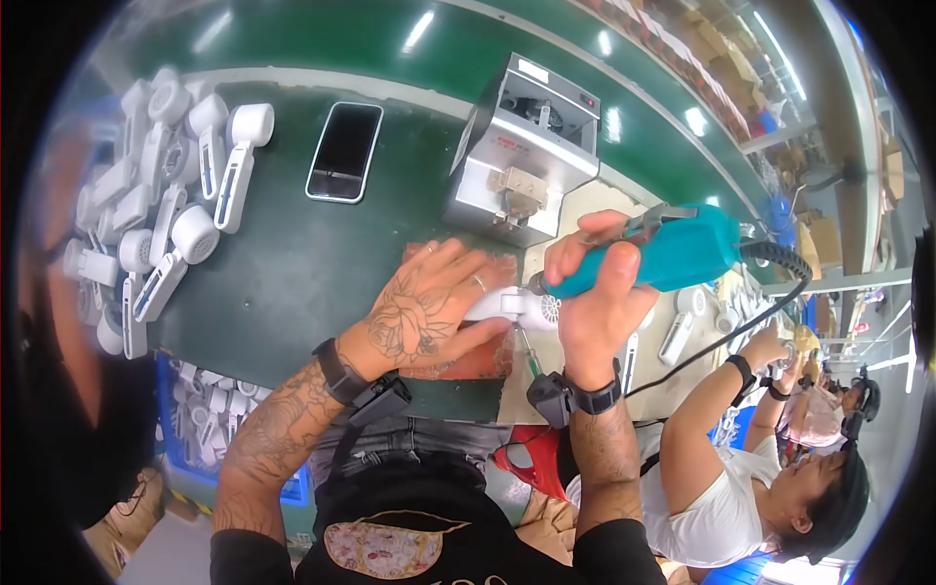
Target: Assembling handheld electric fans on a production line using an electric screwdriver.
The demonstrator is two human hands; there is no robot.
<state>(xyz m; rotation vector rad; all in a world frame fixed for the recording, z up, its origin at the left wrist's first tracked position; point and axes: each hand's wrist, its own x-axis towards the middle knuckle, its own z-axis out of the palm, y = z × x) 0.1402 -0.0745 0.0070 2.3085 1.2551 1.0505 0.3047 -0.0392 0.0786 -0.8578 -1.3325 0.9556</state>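
My left hand [429, 307] presses a white handheld fan [507, 306] down on a reddish mat [458, 367], its fingers and thumb around the handle part. The fan's round grilled head points to the right. In my right hand [600, 302] is a teal electric screwdriver [682, 252], lying nearly level with its tip at the fan. Its black coiled cord runs off to the right. Below the fan, a thin metal rod with a green end [533, 365] shows partly; my right wrist area hides the rest.
White fans [180, 239] lie heaped on the left of the green table, more in a blue crate [180, 429] below. A phone [344, 151] and a grey screw feeder [526, 146] stand at the back. Right, several fans [682, 327] lie near a co-worker [721, 478].
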